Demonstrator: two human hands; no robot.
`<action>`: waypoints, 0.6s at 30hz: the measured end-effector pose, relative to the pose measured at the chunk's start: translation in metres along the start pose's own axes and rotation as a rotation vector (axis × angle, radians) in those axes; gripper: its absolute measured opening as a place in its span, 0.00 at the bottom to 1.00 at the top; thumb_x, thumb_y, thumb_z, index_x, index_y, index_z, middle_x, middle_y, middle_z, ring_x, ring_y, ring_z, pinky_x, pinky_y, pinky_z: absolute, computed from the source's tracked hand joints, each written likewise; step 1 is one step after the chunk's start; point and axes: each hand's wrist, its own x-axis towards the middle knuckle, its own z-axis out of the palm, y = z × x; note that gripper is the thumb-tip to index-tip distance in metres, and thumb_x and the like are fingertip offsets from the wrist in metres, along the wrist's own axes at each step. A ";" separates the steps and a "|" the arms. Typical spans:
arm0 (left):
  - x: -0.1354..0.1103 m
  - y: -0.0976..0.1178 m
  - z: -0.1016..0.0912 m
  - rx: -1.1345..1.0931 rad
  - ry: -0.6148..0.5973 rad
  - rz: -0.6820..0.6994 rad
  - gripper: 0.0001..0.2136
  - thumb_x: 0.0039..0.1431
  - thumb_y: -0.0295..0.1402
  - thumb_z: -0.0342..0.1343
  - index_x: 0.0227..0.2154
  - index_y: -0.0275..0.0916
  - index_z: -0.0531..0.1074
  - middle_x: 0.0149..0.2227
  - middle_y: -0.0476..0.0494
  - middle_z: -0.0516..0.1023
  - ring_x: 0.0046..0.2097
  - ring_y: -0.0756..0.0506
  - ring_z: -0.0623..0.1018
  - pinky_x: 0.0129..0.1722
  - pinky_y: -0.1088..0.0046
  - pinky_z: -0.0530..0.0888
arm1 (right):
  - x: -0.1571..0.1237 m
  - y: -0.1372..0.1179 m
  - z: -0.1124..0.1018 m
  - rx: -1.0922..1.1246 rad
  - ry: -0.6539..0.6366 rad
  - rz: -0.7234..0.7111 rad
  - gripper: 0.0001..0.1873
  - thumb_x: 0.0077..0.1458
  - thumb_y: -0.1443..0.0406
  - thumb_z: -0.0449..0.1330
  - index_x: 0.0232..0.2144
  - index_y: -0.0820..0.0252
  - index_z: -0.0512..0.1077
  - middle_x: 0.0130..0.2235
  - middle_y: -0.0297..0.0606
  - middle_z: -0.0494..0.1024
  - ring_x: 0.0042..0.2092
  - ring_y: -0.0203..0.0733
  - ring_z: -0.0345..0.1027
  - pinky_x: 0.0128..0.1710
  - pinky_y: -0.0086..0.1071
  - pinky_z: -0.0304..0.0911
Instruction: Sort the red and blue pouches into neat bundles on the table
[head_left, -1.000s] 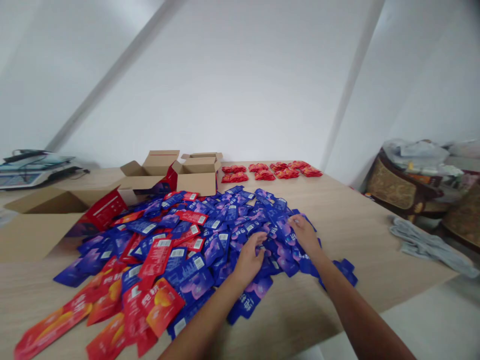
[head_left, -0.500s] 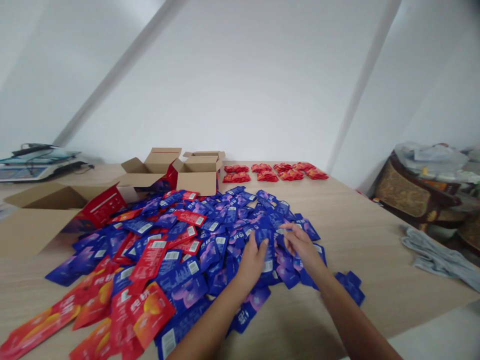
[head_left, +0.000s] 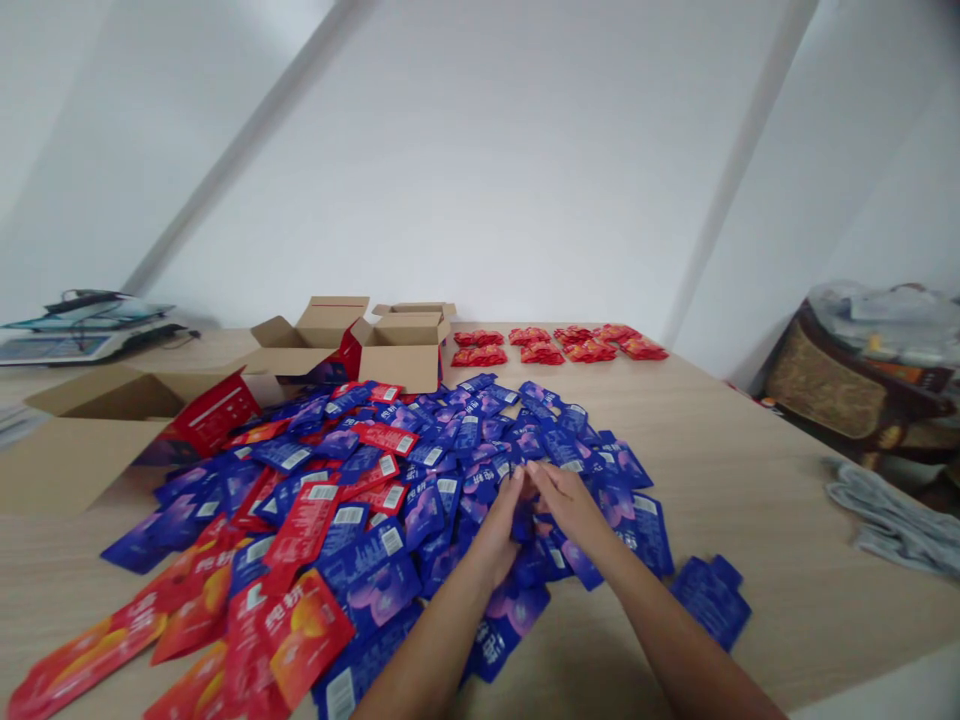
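Observation:
Over the front of a heap of blue pouches (head_left: 375,590) with pale barcode labels, my two hands meet at the fingertips. My left hand (head_left: 498,530) is closed, with a blue pouch (head_left: 523,522) partly showing between the palms. Curled in from the other side, my right hand (head_left: 568,502) hides most of that pouch, and what its fingers grip is not visible. Red pouches (head_left: 301,528) with orange pictures are mixed into the heap's left side. A single blue pouch (head_left: 711,602) lies apart, beside my right forearm.
Open cardboard boxes (head_left: 401,366) stand behind the heap and at its left (head_left: 82,455). Small stacks of red pouches (head_left: 541,352) sit in rows near the wall. A grey cloth (head_left: 896,520) lies at the right edge; a scale (head_left: 82,343) is at far left.
My right hand has moved left and my hands have come together. The blue pouch, held upright in my left hand before, is now mostly covered. The view has shifted slightly.

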 end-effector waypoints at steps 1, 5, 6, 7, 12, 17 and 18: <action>0.000 0.001 -0.003 -0.072 -0.040 -0.073 0.24 0.54 0.49 0.53 0.48 0.36 0.67 0.42 0.38 0.76 0.40 0.43 0.77 0.36 0.69 0.74 | 0.006 0.005 -0.002 -0.045 0.024 -0.019 0.20 0.61 0.58 0.41 0.34 0.58 0.71 0.34 0.37 0.76 0.36 0.41 0.69 0.37 0.32 0.62; 0.004 0.000 -0.017 -0.282 -0.082 -0.124 0.15 0.54 0.35 0.56 0.43 0.32 0.69 0.46 0.33 0.75 0.46 0.40 0.76 0.44 0.63 0.73 | 0.028 0.044 -0.006 -0.598 0.180 0.109 0.21 0.53 0.64 0.52 0.49 0.68 0.66 0.49 0.53 0.70 0.53 0.52 0.61 0.51 0.42 0.55; 0.005 -0.002 -0.020 -0.305 -0.089 -0.085 0.14 0.53 0.31 0.57 0.43 0.32 0.69 0.47 0.34 0.75 0.47 0.39 0.76 0.45 0.61 0.73 | 0.032 0.054 -0.006 -0.718 0.155 0.197 0.26 0.51 0.64 0.54 0.52 0.70 0.63 0.50 0.57 0.69 0.52 0.56 0.61 0.49 0.44 0.56; 0.005 -0.003 -0.022 -0.316 -0.087 -0.048 0.14 0.52 0.27 0.57 0.43 0.33 0.69 0.47 0.34 0.75 0.47 0.39 0.76 0.46 0.60 0.73 | 0.035 0.063 -0.005 -0.806 0.117 0.254 0.28 0.50 0.65 0.55 0.53 0.71 0.61 0.50 0.58 0.69 0.52 0.57 0.61 0.48 0.44 0.57; 0.002 -0.008 -0.019 -0.242 0.047 -0.029 0.10 0.52 0.30 0.58 0.37 0.30 0.73 0.37 0.34 0.79 0.38 0.41 0.79 0.40 0.63 0.76 | 0.045 0.086 -0.006 -0.969 0.028 0.288 0.26 0.51 0.71 0.52 0.53 0.73 0.61 0.44 0.60 0.73 0.48 0.55 0.65 0.44 0.40 0.58; -0.003 -0.008 -0.014 -0.235 0.104 -0.096 0.18 0.56 0.42 0.54 0.33 0.27 0.73 0.28 0.34 0.78 0.32 0.41 0.80 0.34 0.66 0.77 | 0.053 0.098 -0.021 -0.805 0.048 0.338 0.24 0.49 0.62 0.58 0.48 0.70 0.65 0.43 0.55 0.74 0.46 0.52 0.68 0.42 0.36 0.60; -0.003 -0.009 -0.014 -0.255 0.113 -0.079 0.17 0.56 0.41 0.53 0.35 0.27 0.72 0.29 0.34 0.78 0.33 0.42 0.80 0.34 0.66 0.77 | 0.054 0.098 -0.025 -0.780 0.043 0.343 0.21 0.50 0.62 0.57 0.45 0.68 0.67 0.41 0.51 0.75 0.44 0.49 0.69 0.41 0.34 0.60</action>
